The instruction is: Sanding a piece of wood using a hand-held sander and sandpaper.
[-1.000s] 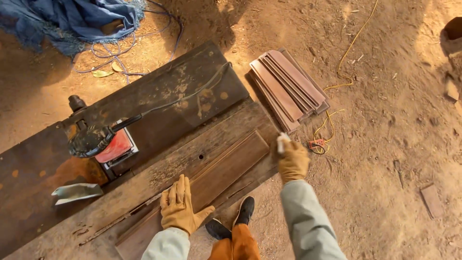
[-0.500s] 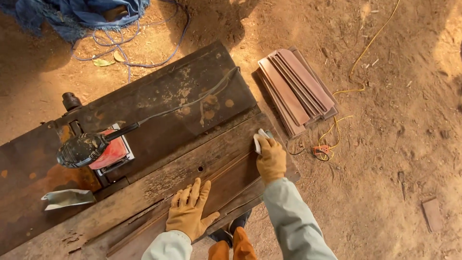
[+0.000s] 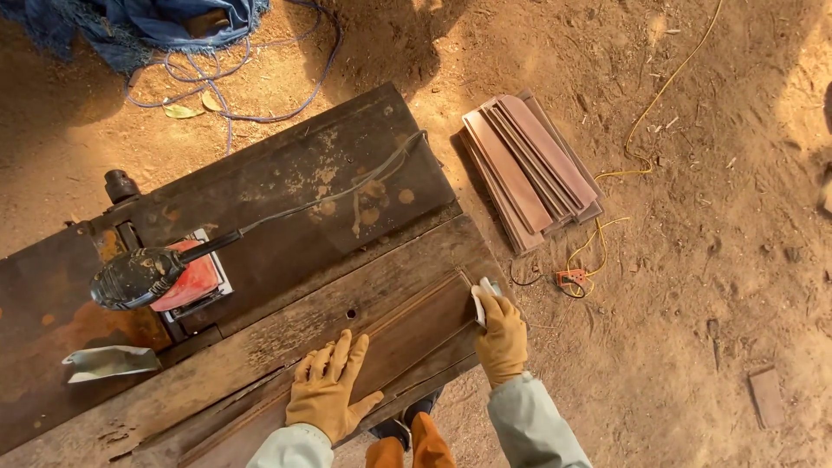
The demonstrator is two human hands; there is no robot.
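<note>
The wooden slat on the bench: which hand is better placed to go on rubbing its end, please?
Probably the right hand: it grips the white pad at the end of the slat. The left hand lies flat on the slat, steadying it.

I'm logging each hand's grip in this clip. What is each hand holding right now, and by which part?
The right hand grips a small folded pale sheet by its lower part, pressed at the wood strip's end. The left hand holds nothing; it lies flat on the strip.

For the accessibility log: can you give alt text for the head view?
A gloved left hand presses flat on a wooden slat lying on a workbench, while the gloved right hand holds pale sandpaper at the slat's end. A red sander sits on the bench; stacked slats lie on the dirt.
</note>
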